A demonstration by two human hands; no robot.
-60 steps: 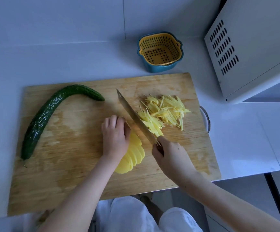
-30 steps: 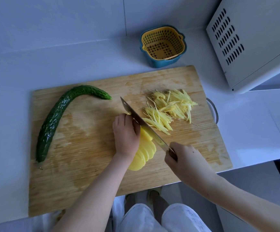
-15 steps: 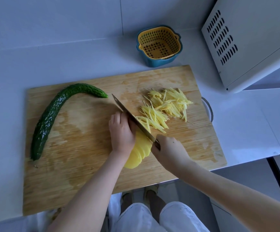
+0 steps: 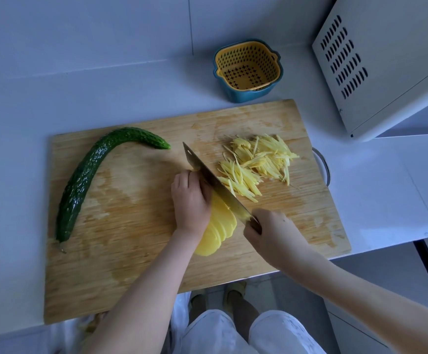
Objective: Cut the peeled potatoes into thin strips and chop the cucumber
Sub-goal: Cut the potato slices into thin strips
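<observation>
Tabletop (image 4: 16,111) bears the cutting board (image 4: 143,251), where the whole cucumber (image 4: 85,175) waits at the left, clear of the blade. Finished strips (image 4: 259,162) pile right. Left hand (image 4: 191,203) curls its fingers (image 4: 182,180) onto the fanned potato slices (image 4: 220,226) to steady them; right hand (image 4: 274,236) clenches the knife (image 4: 218,186). Since half a second ago, barely anything has shifted.

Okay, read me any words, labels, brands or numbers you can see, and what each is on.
None: no readable text anywhere. The white appliance shows only vent slots, the yellow strainer basket only cut-out holes, and the knife, cutting board and cucumber carry no visible print.
</observation>
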